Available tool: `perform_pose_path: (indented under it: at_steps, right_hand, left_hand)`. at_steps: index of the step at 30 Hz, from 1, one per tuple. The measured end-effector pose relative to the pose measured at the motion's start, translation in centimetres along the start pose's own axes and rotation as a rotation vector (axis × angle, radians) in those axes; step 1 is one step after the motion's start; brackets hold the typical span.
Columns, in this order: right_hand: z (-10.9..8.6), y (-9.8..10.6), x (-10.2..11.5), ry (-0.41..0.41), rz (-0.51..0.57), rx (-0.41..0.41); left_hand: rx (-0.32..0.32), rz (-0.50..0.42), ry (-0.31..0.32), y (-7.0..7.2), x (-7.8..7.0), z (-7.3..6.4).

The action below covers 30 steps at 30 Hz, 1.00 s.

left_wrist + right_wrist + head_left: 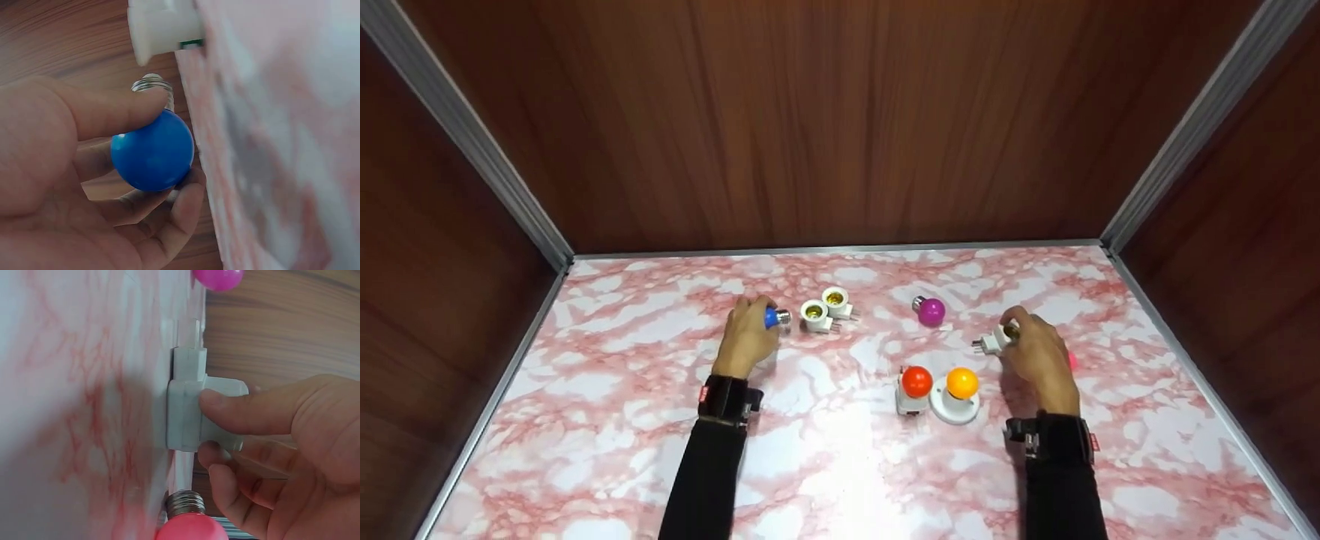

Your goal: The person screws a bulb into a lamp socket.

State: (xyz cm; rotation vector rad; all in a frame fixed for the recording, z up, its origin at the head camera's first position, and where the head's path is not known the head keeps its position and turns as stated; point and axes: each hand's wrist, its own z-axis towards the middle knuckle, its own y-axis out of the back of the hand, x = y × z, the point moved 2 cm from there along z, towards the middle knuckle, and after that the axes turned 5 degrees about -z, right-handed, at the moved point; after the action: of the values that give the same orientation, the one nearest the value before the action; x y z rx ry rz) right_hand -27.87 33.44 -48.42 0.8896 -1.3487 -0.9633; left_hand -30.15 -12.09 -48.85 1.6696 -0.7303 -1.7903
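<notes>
Thumb and fingers of my left hand grip a blue light bulb, its metal screw base sticking out past the thumb. Two white plug-in bulb sockets, a nearer one and a farther one, stand just right of that bulb. With its thumb and fingers, my right hand pinches another white plug-in socket. Its prongs point left in the head view, and its body is low at the tabletop. Close beside this hand lies a pink bulb, mostly hidden behind the hand in the head view.
A purple bulb lies on its side between the hands, toward the back. Nearer, a red bulb sits in a white socket and an orange bulb in a round white base. Wooden panels enclose the marbled tabletop.
</notes>
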Motion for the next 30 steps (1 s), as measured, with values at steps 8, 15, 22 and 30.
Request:
perform_pose_path:
  at_steps: [8, 15, 22, 30]
  right_hand:
    - [-0.4, 0.0, -1.0, -0.040, 0.026, -0.027]
    - [-0.3, 0.1, -1.2, -0.090, 0.102, -0.005]
    - [-0.2, 1.0, -0.1, -0.076, 0.251, -0.120]
    - [-0.6, 2.0, 2.6, -0.027, 0.629, -0.336]
  left_hand:
    - [-0.073, -0.073, -0.040, 1.4, -1.6, -0.9]
    - [-0.113, -0.122, -0.061, 2.7, -2.5, -1.6]
    - [-0.178, -0.207, -0.104, 3.0, -3.1, -2.0]
    - [-0.267, -0.367, -0.228, 2.9, -4.6, -2.1]
